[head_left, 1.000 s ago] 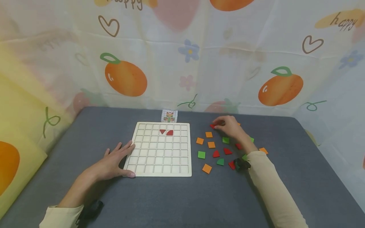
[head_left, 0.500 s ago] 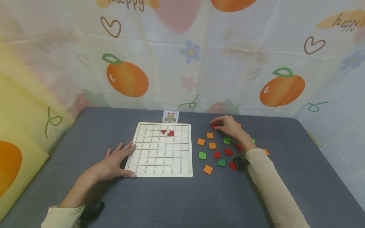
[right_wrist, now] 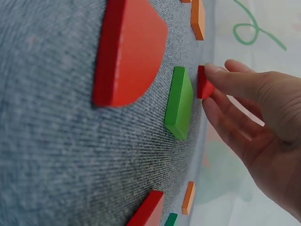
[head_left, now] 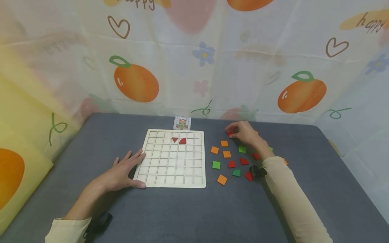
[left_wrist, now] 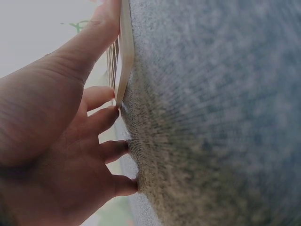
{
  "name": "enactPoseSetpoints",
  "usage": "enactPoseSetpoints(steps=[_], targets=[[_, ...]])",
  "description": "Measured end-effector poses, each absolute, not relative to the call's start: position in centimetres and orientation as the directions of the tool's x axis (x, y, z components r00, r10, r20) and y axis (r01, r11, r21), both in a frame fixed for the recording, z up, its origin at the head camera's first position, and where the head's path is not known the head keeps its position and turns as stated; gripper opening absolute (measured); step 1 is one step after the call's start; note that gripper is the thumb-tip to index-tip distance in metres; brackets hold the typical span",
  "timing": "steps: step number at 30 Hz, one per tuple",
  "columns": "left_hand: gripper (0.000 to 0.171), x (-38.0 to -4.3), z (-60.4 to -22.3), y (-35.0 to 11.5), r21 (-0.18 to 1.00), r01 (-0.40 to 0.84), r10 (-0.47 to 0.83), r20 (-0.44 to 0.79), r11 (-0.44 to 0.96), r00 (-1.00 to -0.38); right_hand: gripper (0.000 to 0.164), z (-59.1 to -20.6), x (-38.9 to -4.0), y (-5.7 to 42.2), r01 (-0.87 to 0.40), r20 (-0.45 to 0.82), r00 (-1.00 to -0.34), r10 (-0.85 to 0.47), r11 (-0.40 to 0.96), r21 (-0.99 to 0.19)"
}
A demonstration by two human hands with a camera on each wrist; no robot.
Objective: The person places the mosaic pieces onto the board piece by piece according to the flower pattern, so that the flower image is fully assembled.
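A pale square board (head_left: 171, 162) with a grid of cells lies on the grey table. Two red tiles sit in it near the top, one triangular (head_left: 174, 139) and one with a rounded edge (head_left: 182, 141). My left hand (head_left: 121, 172) rests at the board's left side, fingers spread, its thumb on the near left corner. In the left wrist view, the thumb and some fingertips touch the board's edge (left_wrist: 125, 56). Over at the far right, my right hand (head_left: 244, 132) pinches a red tile (right_wrist: 203, 84) between thumb and fingers, low at the table. The fingers partly hide that tile's shape.
Loose tiles lie scattered right of the board: orange squares (head_left: 222, 180), green squares (head_left: 216, 165), red pieces (head_left: 244, 161) and a dark green piece (head_left: 236, 172). A small pattern card (head_left: 182, 123) lies behind the board. A printed cloth (head_left: 182, 67) hangs behind the table.
The head view has shifted very slightly. Both hands stay in about the same places, the right still at the red tile.
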State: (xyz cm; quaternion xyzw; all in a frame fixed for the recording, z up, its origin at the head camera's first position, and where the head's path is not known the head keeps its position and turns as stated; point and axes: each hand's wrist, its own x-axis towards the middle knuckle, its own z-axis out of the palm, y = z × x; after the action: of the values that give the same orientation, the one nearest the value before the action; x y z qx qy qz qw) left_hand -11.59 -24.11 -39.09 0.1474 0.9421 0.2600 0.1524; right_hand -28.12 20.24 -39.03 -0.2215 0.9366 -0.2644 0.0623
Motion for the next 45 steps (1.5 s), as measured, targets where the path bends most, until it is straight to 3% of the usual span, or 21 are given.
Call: enactPoseSetpoints(steps=[15,21,45], targets=[[0.116,-11.8,-39.2,-24.3,0.525,0.201,0.356,-0.212,0.827,-0.91,0.028,-38.1,-27.8,19.9,-0.357,0.0,-0.892,-0.451,0.706,-0.611],[0.116,-11.8,-39.3,-24.3,0.534,0.196,0.355,-0.213,0.822,-0.91,0.028,-37.7,-27.7,18.9,-0.419,0.053,-0.869,-0.492,0.674,-0.609],[0.115,-11.6,-39.1,-24.4,0.537,0.224,0.378,-0.195,0.813,-0.905,0.027,-37.5,-27.4,10.5,-0.482,0.035,-0.81,-0.585,0.631,-0.608]])
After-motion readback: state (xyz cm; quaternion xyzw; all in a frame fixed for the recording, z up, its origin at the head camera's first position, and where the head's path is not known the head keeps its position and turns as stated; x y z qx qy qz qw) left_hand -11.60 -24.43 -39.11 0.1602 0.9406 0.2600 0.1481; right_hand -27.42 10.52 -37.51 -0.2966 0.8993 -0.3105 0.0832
